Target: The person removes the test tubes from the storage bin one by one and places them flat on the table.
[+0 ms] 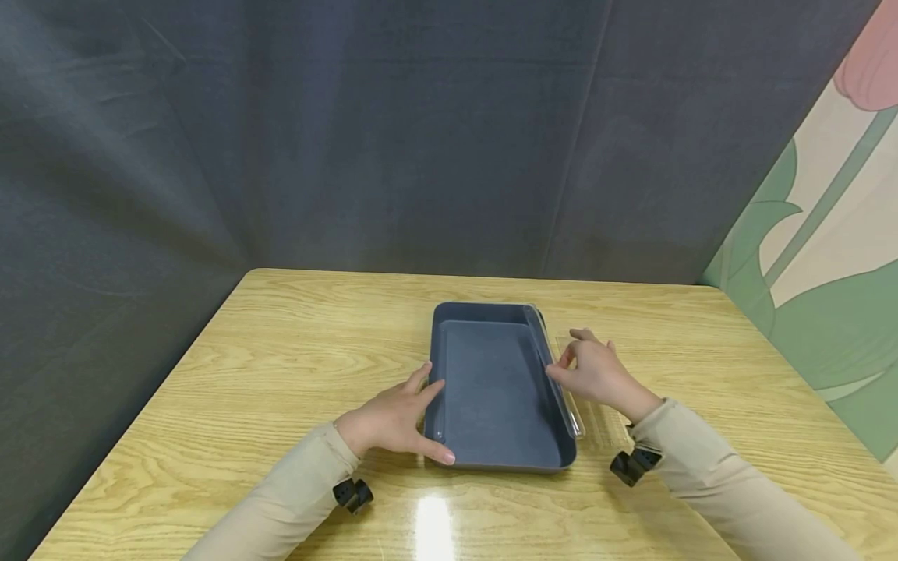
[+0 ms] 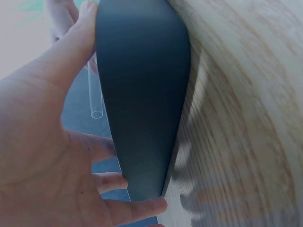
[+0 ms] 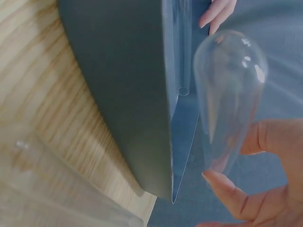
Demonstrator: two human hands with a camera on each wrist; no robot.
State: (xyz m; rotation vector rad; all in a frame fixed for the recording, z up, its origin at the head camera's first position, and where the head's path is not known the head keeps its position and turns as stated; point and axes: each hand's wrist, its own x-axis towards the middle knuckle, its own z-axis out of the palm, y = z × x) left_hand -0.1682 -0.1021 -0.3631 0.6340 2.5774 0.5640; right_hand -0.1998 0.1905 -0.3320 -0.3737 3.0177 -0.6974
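Note:
My right hand (image 1: pixel 592 374) pinches a clear test tube (image 3: pixel 229 90) between thumb and finger, its rounded end turned toward the right wrist camera. In the head view this tube runs along the right rim of a dark grey rectangular tray (image 1: pixel 491 397). My left hand (image 1: pixel 396 417) touches the tray's left side with spread fingers, the thumb at the near left corner. Another clear tube (image 2: pixel 95 94) lies inside the tray along its left wall, its round open end showing in the left wrist view.
On the wooden table (image 1: pixel 316 335), right of the tray and under my right hand, lie clear see-through items (image 1: pixel 603 428); one looks like a tube (image 3: pixel 61 184) in the right wrist view. A dark curtain (image 1: pixel 421 156) hangs behind the table, and a flower-painted wall (image 1: pixel 842 257) stands at right.

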